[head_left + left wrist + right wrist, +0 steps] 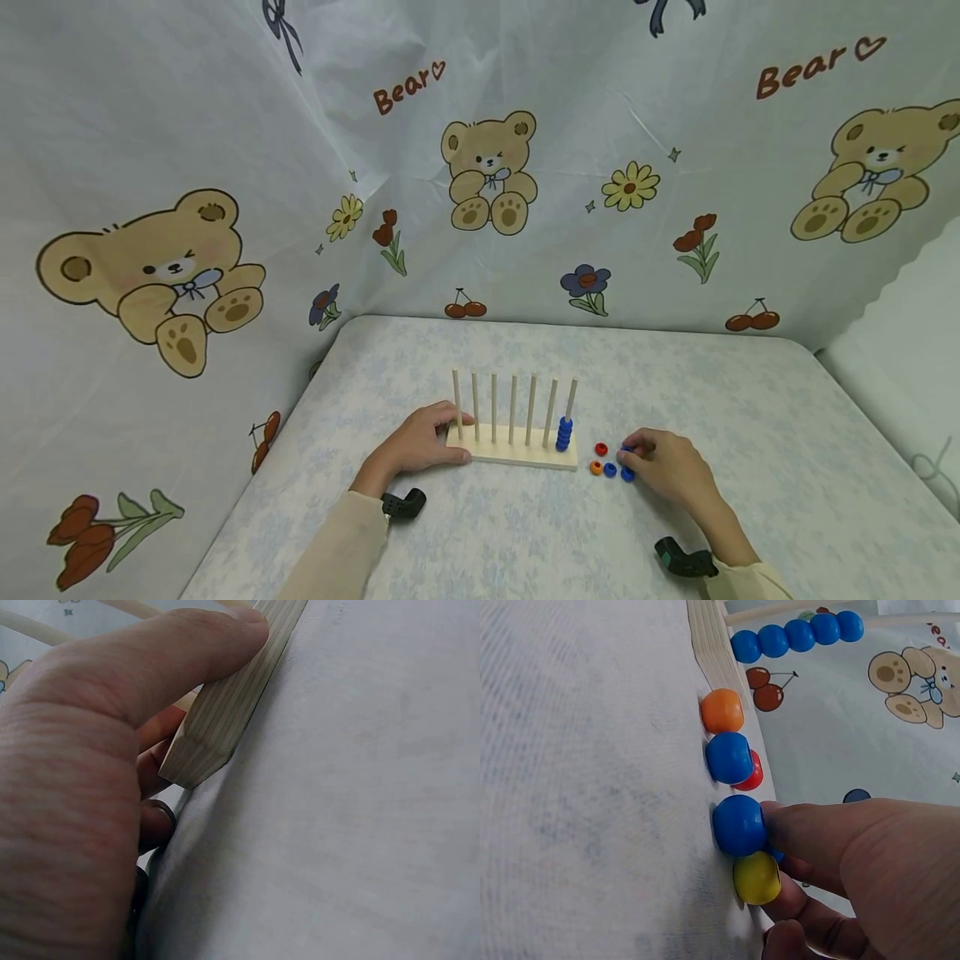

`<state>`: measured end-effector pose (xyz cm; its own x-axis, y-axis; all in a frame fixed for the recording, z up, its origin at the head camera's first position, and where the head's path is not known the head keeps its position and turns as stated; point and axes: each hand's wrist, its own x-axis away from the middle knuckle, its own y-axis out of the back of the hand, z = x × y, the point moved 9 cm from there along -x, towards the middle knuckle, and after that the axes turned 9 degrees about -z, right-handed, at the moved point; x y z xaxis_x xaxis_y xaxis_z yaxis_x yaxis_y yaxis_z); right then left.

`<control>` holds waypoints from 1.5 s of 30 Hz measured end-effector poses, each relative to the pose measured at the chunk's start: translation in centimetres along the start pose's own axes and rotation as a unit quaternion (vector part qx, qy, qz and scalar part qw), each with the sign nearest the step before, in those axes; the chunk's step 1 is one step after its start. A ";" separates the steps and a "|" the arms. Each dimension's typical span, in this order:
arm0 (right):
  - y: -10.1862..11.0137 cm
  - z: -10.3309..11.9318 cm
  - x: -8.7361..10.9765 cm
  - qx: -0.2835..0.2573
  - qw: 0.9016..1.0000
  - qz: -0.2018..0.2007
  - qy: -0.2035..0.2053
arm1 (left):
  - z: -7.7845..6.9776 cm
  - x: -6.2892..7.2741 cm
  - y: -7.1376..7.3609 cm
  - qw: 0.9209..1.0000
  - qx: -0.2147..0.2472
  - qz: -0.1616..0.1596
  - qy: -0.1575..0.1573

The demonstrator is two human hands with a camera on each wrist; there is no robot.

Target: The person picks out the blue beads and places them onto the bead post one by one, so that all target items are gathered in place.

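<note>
A pale wooden peg stand (525,454) carries a row of upright pegs; several blue beads (563,435) are stacked on its rightmost one. My left hand (422,439) grips the stand's left end, with the thumb (225,637) along the front edge and the other fingers behind. Right of the stand, my right hand (667,468) pinches a blue bead (775,853) between thumb and fingers, mostly hidden in the right wrist view. Close by lie a yellow bead (757,878), another blue bead (739,825), a red bead (602,449) and an orange bead (596,468).
A third loose blue bead (611,470) lies beside the orange one. The table (510,533) has a pale mottled cover. Behind it and to the left hangs a curtain (570,92) printed with bears and flowers. A thin cable (933,467) shows at the far right.
</note>
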<state>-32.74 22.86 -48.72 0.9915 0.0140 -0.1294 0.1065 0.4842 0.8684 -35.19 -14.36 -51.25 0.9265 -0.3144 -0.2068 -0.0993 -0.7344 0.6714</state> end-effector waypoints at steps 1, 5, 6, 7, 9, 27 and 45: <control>0.1 0.0 0.0 0.000 1.000 0.000 0.001 | 0.0 0.0 0.0 1.000 0.001 0.000 -0.001; 0.1 0.0 0.0 0.003 1.000 0.001 -0.002 | 0.0 0.0 -0.1 1.000 0.000 0.001 -0.002; 0.1 0.0 0.0 0.004 1.000 0.001 -0.003 | 0.1 0.0 -0.1 1.000 -0.002 0.001 -0.001; 0.1 0.0 0.0 0.005 1.000 0.001 -0.005 | 0.1 0.0 -0.1 1.000 -0.002 0.001 -0.001; 0.1 0.0 0.0 0.004 1.000 0.001 -0.009 | 0.1 0.0 -0.1 1.000 -0.003 0.001 0.001; 0.8 0.8 -0.2 -0.010 1.000 -0.019 0.003 | -0.1 0.0 0.0 1.000 -0.004 -0.002 -0.003; 1.7 1.3 0.0 -0.016 0.999 -0.028 -0.001 | -0.2 0.2 -0.1 1.000 -0.010 -0.004 -0.001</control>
<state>-32.46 22.53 -46.57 0.9842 -0.0153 -0.1764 0.1592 0.5123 0.8439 -34.95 -14.26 -51.23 0.9263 -0.3106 -0.2134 -0.0854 -0.7246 0.6839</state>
